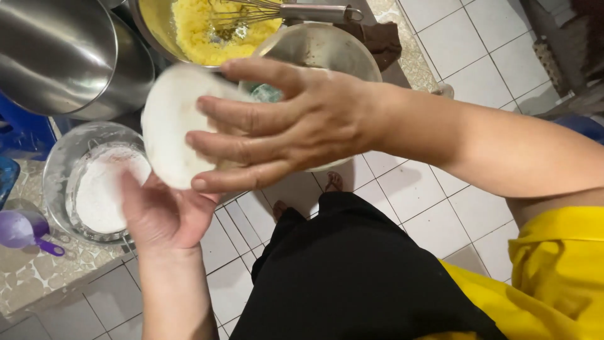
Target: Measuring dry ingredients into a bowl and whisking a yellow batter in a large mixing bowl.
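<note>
From the head view we see our left hand [165, 214] cupped palm-up under a white floury disc [171, 123], which rests tilted on its fingertips. Our right hand [283, 123] comes across from the right, fingers spread and loosely curled over the disc's right edge, so it sits between both hands, held lightly, neither closed tight. The disc's flat face tips toward the left; the left hand is under it, the right one on top. Just left lies a glass bowl [60, 167] of flour, with a purple scoop [22, 230] beside it. Above, a whisk [277, 11] rests in yellow batter [198, 31].
</note>
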